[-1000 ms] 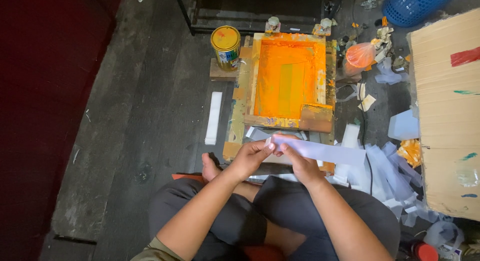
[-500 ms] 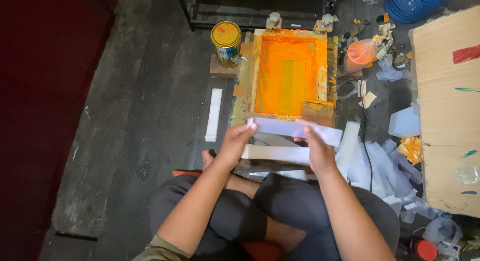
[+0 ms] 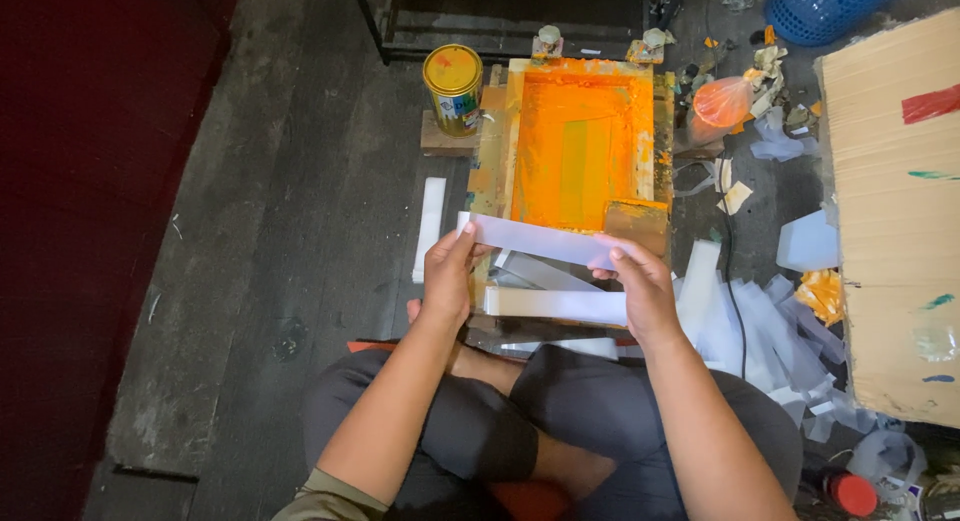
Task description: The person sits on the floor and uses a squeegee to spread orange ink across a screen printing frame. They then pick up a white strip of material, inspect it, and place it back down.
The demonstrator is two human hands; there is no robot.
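A long, thin white plastic strip [image 3: 545, 241] is held taut above the near edge of an orange-inked wooden screen-printing frame [image 3: 575, 141], pinched at one end by the left hand [image 3: 448, 276] and at the other by the right hand [image 3: 640, 281]. A yellow-lidded paint tin [image 3: 453, 89] stands beside the frame.

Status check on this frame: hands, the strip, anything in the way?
Left hand and right hand each pinch one end of a white strip, held flat above the orange-inked screen frame. More strips lie beneath. Nothing in between.
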